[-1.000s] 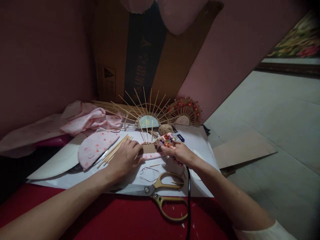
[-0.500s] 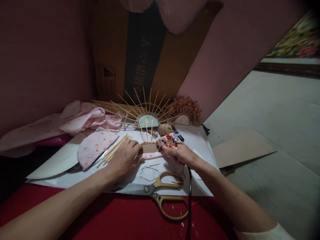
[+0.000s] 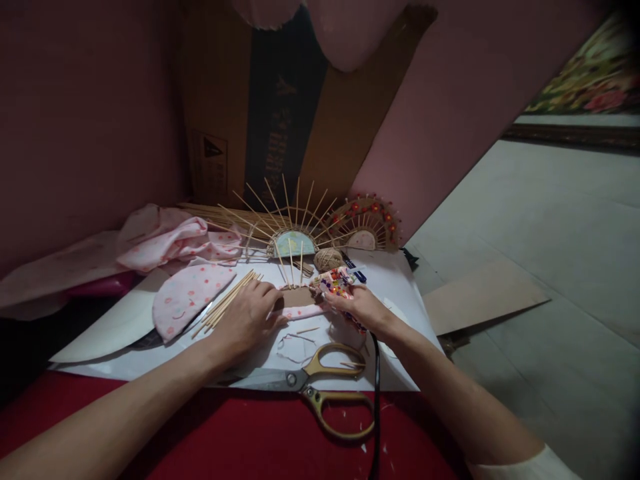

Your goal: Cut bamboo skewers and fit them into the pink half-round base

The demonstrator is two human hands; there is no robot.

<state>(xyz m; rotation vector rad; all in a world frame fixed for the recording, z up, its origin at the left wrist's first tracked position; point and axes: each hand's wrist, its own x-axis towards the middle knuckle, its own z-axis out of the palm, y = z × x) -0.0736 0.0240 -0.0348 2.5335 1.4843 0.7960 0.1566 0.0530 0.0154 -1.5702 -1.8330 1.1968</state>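
Note:
My left hand point(image 3: 250, 313) grips the left end of a brown cardboard piece point(image 3: 298, 297), its fingers curled over the edge. Pink dotted fabric borders the cardboard, and a few thin sticks point(image 3: 291, 267) stand up from its far edge. In my right hand point(image 3: 367, 310) is a glue gun point(image 3: 336, 283) in a colorful patterned cover, with a black cord point(image 3: 377, 400) trailing toward me. Its front end is at the right part of the cardboard; whether it touches cannot be made out. Loose bamboo sticks point(image 3: 223, 305) lie beside my left hand.
Large gold-handled scissors point(image 3: 300, 383) lie in front, across the white sheet's point(image 3: 390, 273) near edge. Behind are a half-round woven stick piece point(image 3: 294, 244), a twine ball point(image 3: 329, 259) and a red-decorated fan point(image 3: 367, 230). Pink dotted cloth point(image 3: 175, 243) is heaped left; a cardboard box point(image 3: 220, 100) stands behind.
The view has shifted very slightly. Both hands keep their hold, with the glue gun still at the right part of the cardboard.

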